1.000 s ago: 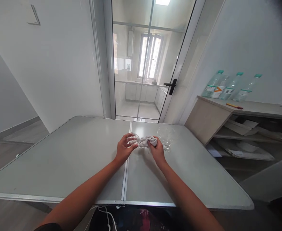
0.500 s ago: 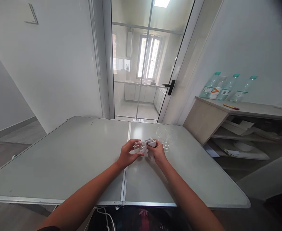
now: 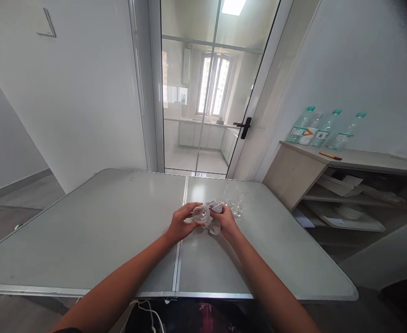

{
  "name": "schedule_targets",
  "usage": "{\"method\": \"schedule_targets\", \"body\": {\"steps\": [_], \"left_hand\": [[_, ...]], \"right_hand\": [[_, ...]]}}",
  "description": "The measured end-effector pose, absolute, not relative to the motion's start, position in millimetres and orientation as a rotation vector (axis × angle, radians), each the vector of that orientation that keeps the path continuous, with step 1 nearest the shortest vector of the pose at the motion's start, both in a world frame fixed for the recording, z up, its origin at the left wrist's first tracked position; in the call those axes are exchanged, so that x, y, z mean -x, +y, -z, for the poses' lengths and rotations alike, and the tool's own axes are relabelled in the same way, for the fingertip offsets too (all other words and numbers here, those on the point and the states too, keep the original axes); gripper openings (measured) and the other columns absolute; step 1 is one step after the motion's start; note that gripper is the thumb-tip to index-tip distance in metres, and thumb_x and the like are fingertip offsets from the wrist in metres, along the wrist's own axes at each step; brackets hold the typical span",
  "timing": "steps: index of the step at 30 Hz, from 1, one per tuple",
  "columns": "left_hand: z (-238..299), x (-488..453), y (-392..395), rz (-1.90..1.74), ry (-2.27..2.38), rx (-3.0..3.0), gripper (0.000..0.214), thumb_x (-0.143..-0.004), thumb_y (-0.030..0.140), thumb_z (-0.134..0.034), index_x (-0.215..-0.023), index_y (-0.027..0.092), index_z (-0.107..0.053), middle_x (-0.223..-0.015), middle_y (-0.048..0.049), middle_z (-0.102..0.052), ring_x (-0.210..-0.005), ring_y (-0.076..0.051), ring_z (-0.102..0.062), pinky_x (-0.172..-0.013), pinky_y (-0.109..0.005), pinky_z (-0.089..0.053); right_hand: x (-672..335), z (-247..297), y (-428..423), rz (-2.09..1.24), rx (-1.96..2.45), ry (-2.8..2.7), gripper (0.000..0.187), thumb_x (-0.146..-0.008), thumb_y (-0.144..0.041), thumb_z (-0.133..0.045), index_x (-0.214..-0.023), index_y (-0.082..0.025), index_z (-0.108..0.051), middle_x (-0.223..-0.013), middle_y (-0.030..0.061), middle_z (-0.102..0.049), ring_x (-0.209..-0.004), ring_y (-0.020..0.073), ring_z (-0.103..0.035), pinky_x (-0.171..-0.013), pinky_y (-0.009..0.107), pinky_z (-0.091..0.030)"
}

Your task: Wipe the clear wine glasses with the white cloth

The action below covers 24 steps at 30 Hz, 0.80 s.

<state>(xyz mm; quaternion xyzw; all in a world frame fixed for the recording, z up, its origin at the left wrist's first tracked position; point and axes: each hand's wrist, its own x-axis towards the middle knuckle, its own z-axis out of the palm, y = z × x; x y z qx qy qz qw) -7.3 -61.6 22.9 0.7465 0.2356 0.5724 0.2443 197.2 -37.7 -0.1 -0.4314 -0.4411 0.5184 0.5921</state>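
My left hand (image 3: 181,223) is closed around a small clear stemmed glass (image 3: 200,214), held above the middle of the grey folding table (image 3: 85,236). Right beside it, my right hand (image 3: 227,221) grips a crumpled white cloth (image 3: 213,208) that touches the glass. The two hands are close together over the table's centre seam. A little farther right and back, two more clear stemmed glasses (image 3: 237,200) stand upright on the table.
A glass door (image 3: 203,92) with a black handle stands behind the table. At the right, a wooden shelf unit (image 3: 328,180) carries several plastic bottles (image 3: 314,129), a pencil and stacked boards. Cables hang below the near table edge.
The left hand has brought the glass rightward to meet the cloth, and the right hand has bunched the cloth against it. The view has shifted slightly.
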Motion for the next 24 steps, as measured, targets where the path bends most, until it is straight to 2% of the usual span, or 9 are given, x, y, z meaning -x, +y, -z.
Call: {"method": "schedule_targets", "body": {"steps": [4,9,13,17,21,24], "left_hand": [[-23,7,-64,-1.514,0.598,-2.070,0.055,-0.077,0.033,-0.084,-0.129,0.027,-0.067,-0.125,-0.0092,-0.070,-0.112,-0.025,-0.070,-0.087,-0.039,-0.066],[-26,6,-65,-1.495,0.645,-2.069,0.053,-0.078,0.034,-0.083,-0.128,0.029,-0.067,-0.127,-0.0085,-0.070,-0.108,-0.024,-0.072,-0.086,-0.039,-0.067],[-27,7,-65,-1.535,0.698,-2.040,0.051,-0.076,0.036,-0.084,-0.125,0.027,-0.069,-0.124,-0.0089,-0.071,-0.109,-0.025,-0.072,-0.085,-0.039,-0.067],[-25,6,-66,-1.499,0.694,-1.980,0.051,-0.080,0.035,-0.081,-0.128,0.028,-0.067,-0.128,-0.0088,-0.068,-0.109,-0.025,-0.072,-0.088,-0.042,-0.066],[-24,4,-65,-1.496,0.703,-1.839,0.053,-0.080,0.033,-0.080,-0.131,0.028,-0.063,-0.129,-0.0083,-0.067,-0.109,-0.025,-0.072,-0.091,-0.044,-0.065],[-23,3,-63,-1.505,0.726,-1.760,0.054,-0.079,0.031,-0.081,-0.130,0.028,-0.063,-0.129,-0.0085,-0.066,-0.109,-0.027,-0.073,-0.092,-0.045,-0.064]], "right_hand": [[-194,-4,-43,-1.429,0.937,-1.133,0.037,-0.056,-0.035,-0.089,-0.084,-0.015,-0.074,-0.077,0.0052,-0.073,-0.063,0.0187,-0.062,-0.059,0.029,-0.048],[-202,2,-37,-1.260,1.028,-1.182,0.031,-0.053,-0.029,-0.089,-0.074,-0.015,-0.071,-0.069,0.0016,-0.069,-0.059,0.0161,-0.058,-0.055,0.026,-0.044],[-202,8,-32,-1.103,1.015,-1.161,0.034,-0.056,-0.033,-0.087,-0.081,-0.017,-0.070,-0.073,0.0003,-0.069,-0.064,0.0165,-0.059,-0.060,0.026,-0.047],[-191,12,-33,-1.194,1.004,-1.197,0.034,-0.063,-0.036,-0.081,-0.090,-0.018,-0.069,-0.079,0.0024,-0.070,-0.068,0.0180,-0.061,-0.062,0.028,-0.049],[-190,12,-35,-1.198,1.058,-1.255,0.026,-0.064,-0.033,-0.080,-0.080,-0.016,-0.069,-0.070,0.0011,-0.066,-0.062,0.0162,-0.055,-0.058,0.026,-0.044],[-194,7,-36,-1.015,1.116,-1.328,0.018,-0.068,-0.031,-0.078,-0.070,-0.017,-0.067,-0.065,-0.0018,-0.060,-0.063,0.0143,-0.049,-0.058,0.024,-0.038]]}}
